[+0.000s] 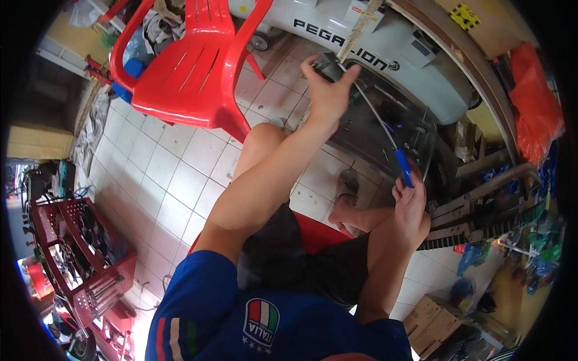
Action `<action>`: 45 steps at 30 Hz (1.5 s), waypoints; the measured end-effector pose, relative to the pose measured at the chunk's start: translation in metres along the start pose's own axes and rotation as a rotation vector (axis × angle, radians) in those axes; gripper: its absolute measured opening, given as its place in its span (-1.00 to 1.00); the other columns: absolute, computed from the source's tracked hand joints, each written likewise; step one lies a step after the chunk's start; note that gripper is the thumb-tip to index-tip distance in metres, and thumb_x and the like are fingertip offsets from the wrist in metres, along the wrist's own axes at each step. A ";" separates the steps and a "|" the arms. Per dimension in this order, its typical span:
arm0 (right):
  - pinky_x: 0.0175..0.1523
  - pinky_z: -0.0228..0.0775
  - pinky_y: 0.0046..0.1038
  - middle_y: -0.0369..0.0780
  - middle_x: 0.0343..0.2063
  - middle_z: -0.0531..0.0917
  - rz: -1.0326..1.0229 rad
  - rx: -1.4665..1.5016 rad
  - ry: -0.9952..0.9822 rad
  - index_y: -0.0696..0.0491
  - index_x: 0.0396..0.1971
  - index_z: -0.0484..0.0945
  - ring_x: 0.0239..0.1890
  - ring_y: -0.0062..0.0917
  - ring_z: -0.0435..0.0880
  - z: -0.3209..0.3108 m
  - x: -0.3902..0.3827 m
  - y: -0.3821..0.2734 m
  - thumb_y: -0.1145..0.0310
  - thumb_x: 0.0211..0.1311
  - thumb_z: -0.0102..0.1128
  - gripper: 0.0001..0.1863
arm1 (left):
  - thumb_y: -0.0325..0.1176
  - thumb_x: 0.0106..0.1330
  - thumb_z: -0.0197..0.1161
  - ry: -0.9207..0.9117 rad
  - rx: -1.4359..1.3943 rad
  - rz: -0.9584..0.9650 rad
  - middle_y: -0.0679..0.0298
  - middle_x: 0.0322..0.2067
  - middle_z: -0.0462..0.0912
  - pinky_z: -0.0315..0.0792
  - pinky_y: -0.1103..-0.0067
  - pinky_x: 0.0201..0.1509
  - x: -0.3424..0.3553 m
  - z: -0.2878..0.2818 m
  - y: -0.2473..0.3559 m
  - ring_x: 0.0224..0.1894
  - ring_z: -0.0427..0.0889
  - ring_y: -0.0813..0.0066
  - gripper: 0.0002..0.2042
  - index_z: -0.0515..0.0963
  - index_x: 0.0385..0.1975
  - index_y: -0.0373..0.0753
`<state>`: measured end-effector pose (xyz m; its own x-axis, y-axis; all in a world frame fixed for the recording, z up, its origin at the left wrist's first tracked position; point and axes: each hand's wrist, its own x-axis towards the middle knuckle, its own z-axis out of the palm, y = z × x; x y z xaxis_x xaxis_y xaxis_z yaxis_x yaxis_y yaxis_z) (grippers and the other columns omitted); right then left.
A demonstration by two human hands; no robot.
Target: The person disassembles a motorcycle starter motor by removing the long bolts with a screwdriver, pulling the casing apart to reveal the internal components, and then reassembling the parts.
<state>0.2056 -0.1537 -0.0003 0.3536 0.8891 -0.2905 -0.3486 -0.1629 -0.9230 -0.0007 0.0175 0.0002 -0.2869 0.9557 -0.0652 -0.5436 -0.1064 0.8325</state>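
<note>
My left hand [330, 96] grips a dark, blocky part [329, 67], fingers and thumb on either side of it. What kind of part it is I cannot make out. My right hand [410, 201] is closed round the blue handle of a long screwdriver [403, 166]. Its thin metal shaft slants up and left to the dark part; whether the tip touches it is hidden by my left hand. Below the shaft lies a black tray [367, 141] holding several small metal pieces.
A red plastic chair [180, 84] stands at the far left. Behind the tray is a white air compressor tank [433, 87]. A red tool trolley [84, 271] is at the left, cardboard boxes [430, 322] at the lower right, and an orange-red bag [536, 102] hangs at the right.
</note>
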 end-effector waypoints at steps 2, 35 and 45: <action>-0.46 0.17 -0.63 -0.30 -0.31 0.56 -0.177 -0.125 -0.053 0.10 0.21 0.44 -0.48 -0.73 0.40 0.009 -0.007 -0.003 -0.01 0.49 0.02 -0.47 | -0.38 0.14 0.55 0.038 0.063 -0.014 0.20 -0.10 0.44 0.54 0.51 -0.13 0.004 -0.006 0.003 -0.13 0.53 0.46 -0.25 0.09 0.17 -0.18; -0.67 0.08 -0.61 -0.33 -0.62 0.44 0.042 -0.053 0.020 0.03 0.30 0.33 -0.77 -0.73 0.26 0.004 0.001 0.014 0.03 0.54 -0.05 -0.49 | -0.45 0.18 0.48 0.069 0.086 -0.037 0.25 -0.14 0.46 0.48 0.53 -0.10 -0.001 -0.003 0.002 -0.13 0.50 0.51 -0.31 0.08 0.16 -0.18; -0.47 0.20 -0.69 -0.27 -0.46 0.51 -0.363 -0.373 -0.008 0.02 0.31 0.33 -0.57 -0.78 0.39 0.018 -0.008 0.004 0.20 0.48 0.12 -0.50 | -0.43 0.18 0.50 0.084 0.033 -0.033 0.23 -0.13 0.45 0.54 0.52 -0.21 0.015 -0.008 0.001 -0.19 0.53 0.50 -0.25 0.05 0.21 -0.19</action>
<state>0.1853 -0.1537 0.0028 0.3869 0.9198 0.0656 0.1283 0.0168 -0.9916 -0.0116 0.0299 -0.0042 -0.3354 0.9319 -0.1381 -0.5283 -0.0647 0.8466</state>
